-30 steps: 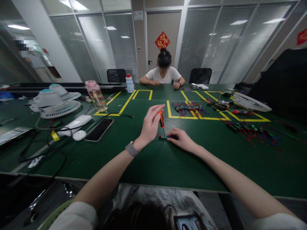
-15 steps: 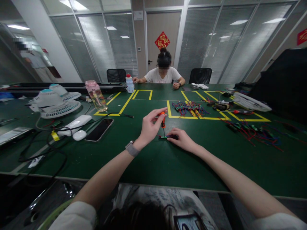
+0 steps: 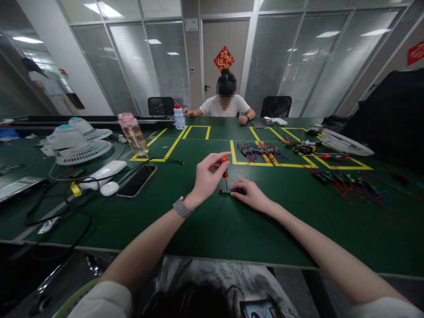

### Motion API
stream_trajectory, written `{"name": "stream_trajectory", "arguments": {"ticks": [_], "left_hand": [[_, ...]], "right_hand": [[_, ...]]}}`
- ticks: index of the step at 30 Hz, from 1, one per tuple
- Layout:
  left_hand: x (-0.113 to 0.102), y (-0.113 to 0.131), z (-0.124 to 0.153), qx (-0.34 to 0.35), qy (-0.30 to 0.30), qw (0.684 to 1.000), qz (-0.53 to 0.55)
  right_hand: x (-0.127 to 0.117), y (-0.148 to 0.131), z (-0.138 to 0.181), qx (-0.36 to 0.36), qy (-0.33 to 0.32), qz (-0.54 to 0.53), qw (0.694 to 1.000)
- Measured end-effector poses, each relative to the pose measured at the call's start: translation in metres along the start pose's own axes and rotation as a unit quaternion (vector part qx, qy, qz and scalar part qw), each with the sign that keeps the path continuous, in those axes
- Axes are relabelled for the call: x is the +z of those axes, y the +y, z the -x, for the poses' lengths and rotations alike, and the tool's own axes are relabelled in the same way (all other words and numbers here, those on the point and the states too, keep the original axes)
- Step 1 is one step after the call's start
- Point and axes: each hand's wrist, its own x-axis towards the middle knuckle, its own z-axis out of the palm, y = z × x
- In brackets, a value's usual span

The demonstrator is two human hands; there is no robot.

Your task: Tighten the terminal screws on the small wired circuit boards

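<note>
My left hand (image 3: 206,179) pinches the orange handle of a small screwdriver (image 3: 225,168), which stands upright with its tip down on a small green circuit board (image 3: 228,191). My right hand (image 3: 251,193) lies on the green table (image 3: 212,225) and pins the board's right end, where a dark part shows under the fingertips. A grey watch band is on my left wrist.
A heap of boards with red and blue wires (image 3: 261,151) lies in a yellow-taped box; more wired boards (image 3: 347,182) spread at right. A phone (image 3: 137,180), white mouse (image 3: 109,188), cables, fans (image 3: 77,143) and bottle (image 3: 133,133) sit left. A person (image 3: 225,99) sits opposite.
My left fingers have curled from spread to a pinch round the screwdriver handle, which has sunk slightly. My right hand has stayed on the board. The person opposite reached a hand toward a small bottle.
</note>
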Motion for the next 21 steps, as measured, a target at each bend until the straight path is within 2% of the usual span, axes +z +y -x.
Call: {"name": "stream_trajectory", "arguments": {"ticks": [5, 10, 12, 21], "left_hand": [[-0.0011, -0.0001, 0.0001, 0.014, 0.042, 0.998, -0.053], [0.0019, -0.0051, 0.0013, -0.020, -0.013, 0.998, 0.057], [0.0025, -0.0061, 0.0019, -0.026, -0.014, 0.998, 0.063], [-0.0013, 0.0001, 0.0001, 0.027, 0.019, 0.996, -0.081]], "right_hand": [[0.0002, 0.0001, 0.0000, 0.001, 0.003, 0.000, 1.000], [-0.0006, -0.0001, -0.0002, 0.002, 0.001, -0.001, 1.000], [-0.0008, -0.0001, 0.0000, 0.003, 0.001, 0.000, 1.000], [0.0010, 0.0029, -0.0002, 0.001, 0.005, -0.006, 1.000]]}}
